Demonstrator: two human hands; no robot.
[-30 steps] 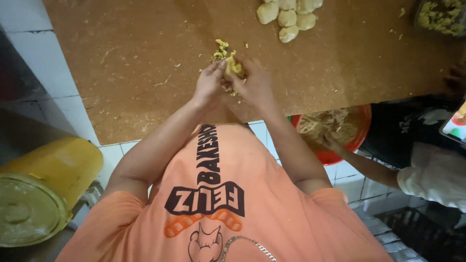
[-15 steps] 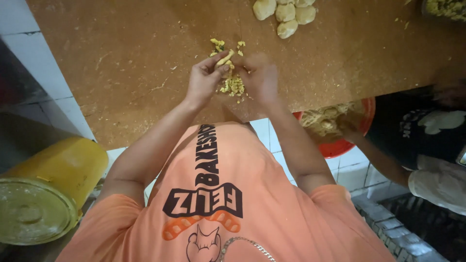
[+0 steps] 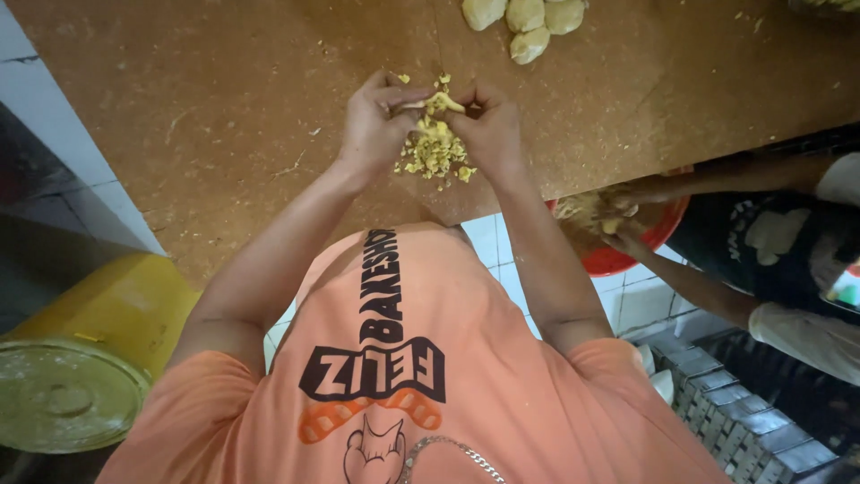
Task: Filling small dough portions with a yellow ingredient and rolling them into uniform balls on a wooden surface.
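Two bare hands meet over the brown wooden surface [image 3: 206, 116]. The left hand [image 3: 372, 125] and the right hand [image 3: 488, 130] face each other, and their fingers [image 3: 394, 94] are pinched in close on a soft yellow strip of dough [image 3: 436, 101]. Under the hands lies a loose pile of yellow dough crumbs [image 3: 434, 154], right on the surface between the two wrists. Half a second ago the crumbs hung higher and closer to the fingers; now more of them have dropped down into the pile, and the hands have moved a little further up the surface. It looks like the dough is breaking apart into bits, so less of it stays in the grip. Four round pale dough balls [image 3: 524, 22] sit well apart at the far edge. A yellow plastic bucket with a dusty lid [image 3: 81, 376] stands low on the left. On the right, another person's hand [image 3: 618, 220] reaches into a red round bowl [image 3: 627, 260].
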